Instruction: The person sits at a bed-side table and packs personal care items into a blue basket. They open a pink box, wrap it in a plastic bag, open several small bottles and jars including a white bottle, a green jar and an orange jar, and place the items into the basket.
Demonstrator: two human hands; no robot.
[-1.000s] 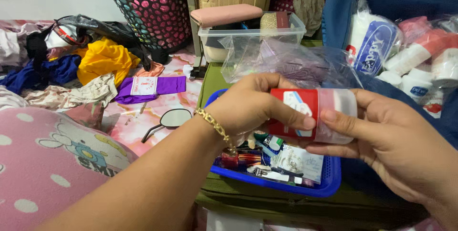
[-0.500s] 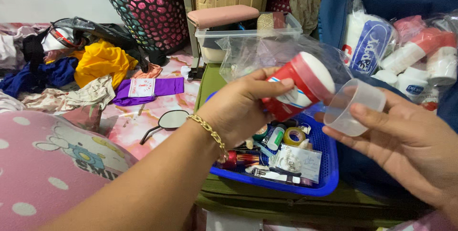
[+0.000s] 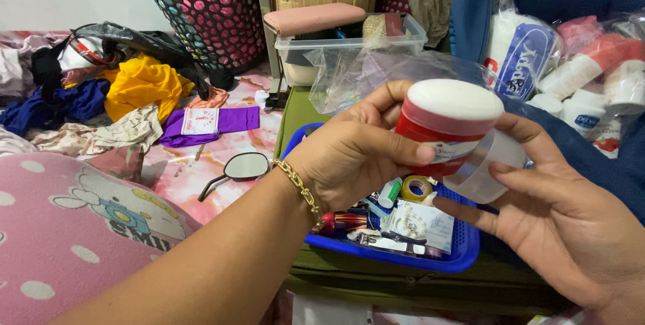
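Your left hand (image 3: 353,154) grips a red plastic deodorant stick (image 3: 447,123), upright, its smooth white top up; your right hand (image 3: 561,221) pinches its clear cap (image 3: 487,170).

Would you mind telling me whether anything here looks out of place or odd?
The red stick container in the left hand is uncapped; its clear cap sits apart in the right hand. Clothes lie strewn around.

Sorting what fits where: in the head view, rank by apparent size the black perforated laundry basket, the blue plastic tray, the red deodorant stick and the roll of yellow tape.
1. Black perforated laundry basket, though farther off and cropped.
2. Blue plastic tray.
3. Red deodorant stick, enlarged by nearness.
4. Roll of yellow tape.
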